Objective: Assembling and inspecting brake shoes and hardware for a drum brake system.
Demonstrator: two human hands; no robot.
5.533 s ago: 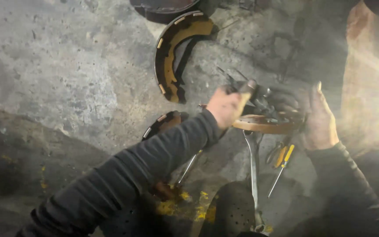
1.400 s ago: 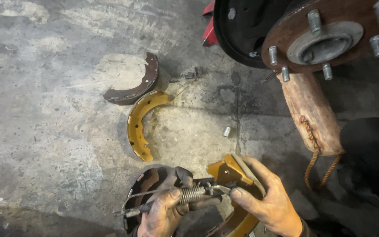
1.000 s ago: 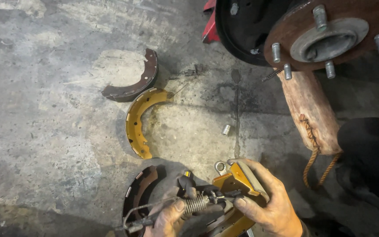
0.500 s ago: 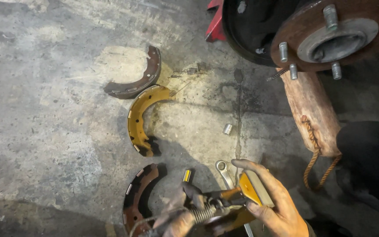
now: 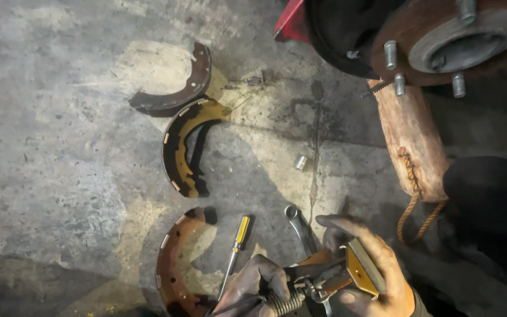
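At the bottom centre of the frame, a yellow-backed brake shoe (image 5: 359, 271) with a grey friction lining sits in the right hand (image 5: 371, 270), whose grimy fingers are curled around its edge and closed on it. The left hand (image 5: 250, 290) is just beside it, fingers folded tight over a coiled steel spring (image 5: 283, 303) that runs toward the shoe's web (whether the spring is hooked in cannot be told). Both hands are black with grease.

Just left of them on the concrete floor (image 5: 60, 176) lie a yellow-handled screwdriver (image 5: 237, 246) and a rusty brake shoe (image 5: 174, 264), curved and brown. A ring spanner (image 5: 300, 226) pokes out above the right hand. Higher up, left of centre, two more crescent shoes lie almost touching: a yellow-tinged shoe (image 5: 180, 149) and a dark shoe (image 5: 177, 88). A small metal sleeve (image 5: 301, 162) rests alone mid-frame. At upper right, a rusted wheel hub (image 5: 441, 47) with studs sits over a rough wooden block (image 5: 412, 135) tied with rope.
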